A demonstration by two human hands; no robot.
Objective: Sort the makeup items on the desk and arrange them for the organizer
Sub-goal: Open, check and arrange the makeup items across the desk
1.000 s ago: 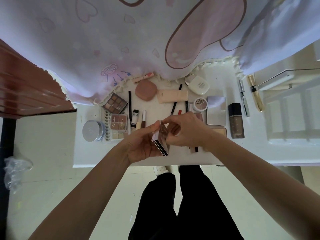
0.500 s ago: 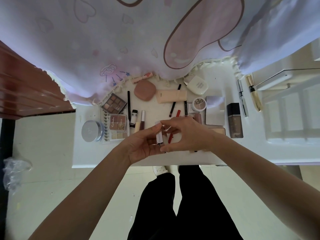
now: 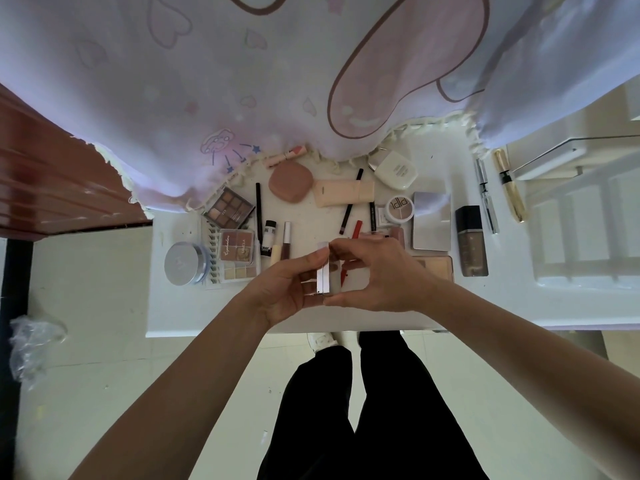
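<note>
Cloth [image 3: 242, 81] printed with pink cartoons hangs over the desk's far edge, its fringe lying on some of the makeup. The desk [image 3: 207, 317] is white and crowded: palettes and a round jar [image 3: 185, 263] sit toward the left edge, a silver case [image 3: 431, 221] and a dark bottle [image 3: 471, 242] toward the right. Over the middle of the near edge, both hands hold a slim compact [image 3: 322, 268] on its edge, its two halves almost together. The left hand [image 3: 287, 289] curls thumb and fingers round its left side; the right hand [image 3: 377, 275] pinches its top and bottom ends. The grip looks thin to me. Only fingertips bear the compact, so a slip while pressing it shut could drop it past the near edge to the floor, or onto the red pencil [image 3: 356, 229] lying just beyond.
</note>
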